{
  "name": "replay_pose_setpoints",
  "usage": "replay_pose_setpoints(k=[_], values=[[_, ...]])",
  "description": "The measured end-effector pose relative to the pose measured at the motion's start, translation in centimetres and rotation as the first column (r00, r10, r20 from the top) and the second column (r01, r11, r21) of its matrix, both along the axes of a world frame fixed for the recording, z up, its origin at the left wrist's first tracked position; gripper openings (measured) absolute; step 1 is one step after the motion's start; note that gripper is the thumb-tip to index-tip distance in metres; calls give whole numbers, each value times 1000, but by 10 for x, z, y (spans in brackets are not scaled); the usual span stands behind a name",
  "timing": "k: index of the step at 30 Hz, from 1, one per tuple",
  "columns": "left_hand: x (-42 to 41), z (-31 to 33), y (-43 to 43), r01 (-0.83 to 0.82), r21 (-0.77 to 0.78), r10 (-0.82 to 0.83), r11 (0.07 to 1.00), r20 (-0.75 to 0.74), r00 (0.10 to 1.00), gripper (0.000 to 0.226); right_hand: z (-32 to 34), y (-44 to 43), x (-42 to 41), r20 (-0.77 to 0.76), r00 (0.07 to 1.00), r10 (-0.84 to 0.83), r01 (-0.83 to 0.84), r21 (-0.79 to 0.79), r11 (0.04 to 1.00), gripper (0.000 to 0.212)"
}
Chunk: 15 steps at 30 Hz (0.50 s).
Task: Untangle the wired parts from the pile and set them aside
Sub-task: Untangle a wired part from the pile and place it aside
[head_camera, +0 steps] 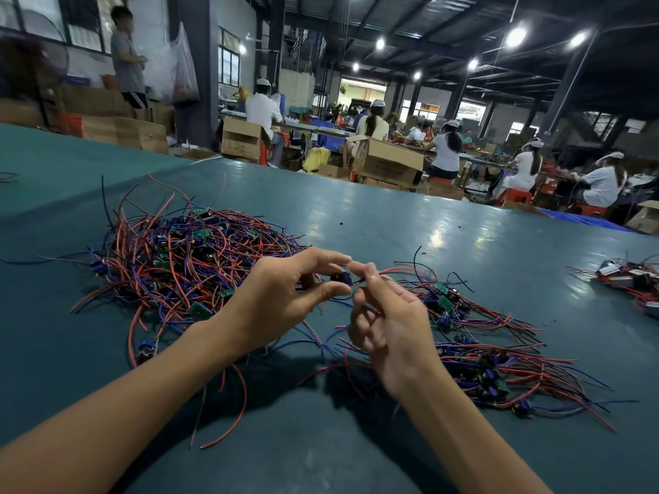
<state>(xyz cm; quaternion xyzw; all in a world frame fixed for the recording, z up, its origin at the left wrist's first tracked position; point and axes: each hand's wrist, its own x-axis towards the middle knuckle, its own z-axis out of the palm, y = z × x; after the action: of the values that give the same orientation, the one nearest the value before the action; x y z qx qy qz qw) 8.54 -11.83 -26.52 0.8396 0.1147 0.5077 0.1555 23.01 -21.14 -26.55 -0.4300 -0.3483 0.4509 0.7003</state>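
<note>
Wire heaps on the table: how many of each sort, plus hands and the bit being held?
Tangled pile: 1
Set-aside bunches: 2
Far bunch at the right edge: 1
Held wired part: 1
Hands, left hand and right hand: 2
Total: 7

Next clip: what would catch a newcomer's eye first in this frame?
The big tangled pile of red, blue and black wires with green boards sits left of centre on the teal table. In front of it, mid-frame, the left hand and right hand pinch one small blue wired part between their fingertips. To the right lie smaller, flatter bunches of the same parts.
</note>
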Motion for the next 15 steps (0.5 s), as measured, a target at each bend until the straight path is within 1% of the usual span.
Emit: replay_pose_setpoints(k=[2,3,5,6,8,10,12,13,15], values=[[2,-1,0,-16,-11,15,1000,-30,999,34,7,-3,9,62,993,-100,97,57,994,20],[2,-3,0,-24,-9,23,1000,-44,999,29,12,-5,16,118,979,-165,155,91,984,20],[3,-6,-2,-23,-14,22,1000,-73,997,23,22,-11,32,250,924,-290,264,133,955,20],[5,-7,-5,-14,-27,11,1000,-87,996,23,26,-14,41,294,897,-330,306,124,944,20],[9,-8,-10,2,-83,-13,997,-134,991,28,34,-22,62,334,871,-360,368,43,929,19],[16,-9,-17,7,-138,-39,990,-227,973,34,39,-31,86,427,835,-348,423,-92,901,19],[24,-11,-26,45,-210,-108,977,-302,947,35,42,-41,110,485,815,-317,473,-242,847,18],[29,-12,-31,67,-250,-146,966,-315,938,34,42,-47,122,484,817,-313,493,-304,815,16],[39,-16,-39,89,-282,-179,955,-311,933,28,41,-57,142,483,804,-348,548,-374,748,14]])
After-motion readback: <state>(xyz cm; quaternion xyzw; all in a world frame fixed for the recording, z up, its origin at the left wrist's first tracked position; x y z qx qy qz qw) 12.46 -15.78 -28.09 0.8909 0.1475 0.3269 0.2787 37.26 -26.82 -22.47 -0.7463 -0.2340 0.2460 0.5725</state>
